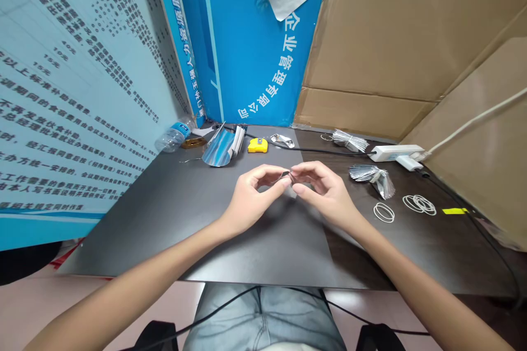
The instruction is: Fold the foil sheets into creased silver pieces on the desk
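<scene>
**Both hands pinch a thin metal strip point(286, 176) above the dark table point(263, 247).**

The left hand point(251, 197) and right hand point(325, 189) are closed in fingertip grips, with the strip held between them; its exact form is too small to tell. Two foil-strip bundles point(373, 181) are already gathered, one just beyond the right hand and one point(349, 141) farther back. White rubber rings point(384, 212) lie loose at right. A foil sheet point(220, 149) and yellow tape measure point(258, 145) lie toward the back.
</scene>
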Available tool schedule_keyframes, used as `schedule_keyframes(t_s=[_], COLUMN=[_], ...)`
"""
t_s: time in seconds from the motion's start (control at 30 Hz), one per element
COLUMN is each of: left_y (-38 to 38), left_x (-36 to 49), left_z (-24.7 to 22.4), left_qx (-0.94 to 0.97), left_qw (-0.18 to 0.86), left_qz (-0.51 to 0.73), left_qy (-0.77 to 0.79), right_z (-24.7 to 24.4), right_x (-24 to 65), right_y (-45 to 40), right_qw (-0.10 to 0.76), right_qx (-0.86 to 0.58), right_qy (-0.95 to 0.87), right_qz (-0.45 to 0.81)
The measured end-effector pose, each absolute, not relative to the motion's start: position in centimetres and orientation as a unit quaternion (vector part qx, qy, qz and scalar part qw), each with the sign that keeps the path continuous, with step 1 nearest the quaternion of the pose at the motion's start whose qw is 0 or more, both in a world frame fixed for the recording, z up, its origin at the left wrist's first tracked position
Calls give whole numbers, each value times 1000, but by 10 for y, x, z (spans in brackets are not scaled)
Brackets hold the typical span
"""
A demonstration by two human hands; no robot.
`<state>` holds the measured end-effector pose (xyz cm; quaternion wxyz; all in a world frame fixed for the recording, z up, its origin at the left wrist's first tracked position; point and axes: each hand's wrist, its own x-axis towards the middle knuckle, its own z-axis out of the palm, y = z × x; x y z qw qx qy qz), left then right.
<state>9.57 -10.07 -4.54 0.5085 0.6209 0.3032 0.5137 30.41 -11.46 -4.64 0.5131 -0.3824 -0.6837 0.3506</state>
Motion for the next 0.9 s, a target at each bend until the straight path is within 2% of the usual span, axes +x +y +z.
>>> schedule_keyframes(t_s=[0.27,0.67,0.9], left_y=[-102,-107,-106], left_x=[97,99,97], left_z=[-46,-44,-45], left_qx=[612,582,624], left_qw=[523,493,419], left_qz=[498,552,574], left_qy=[321,336,325], right_z=[-41,-46,-44], right_x=[295,286,282], right_y=[-117,-125,-128], right_qw=[531,565,577], right_qx=[-417,-420,-401], right_qy=[-596,-594,-598], right_qz=[435,389,386])
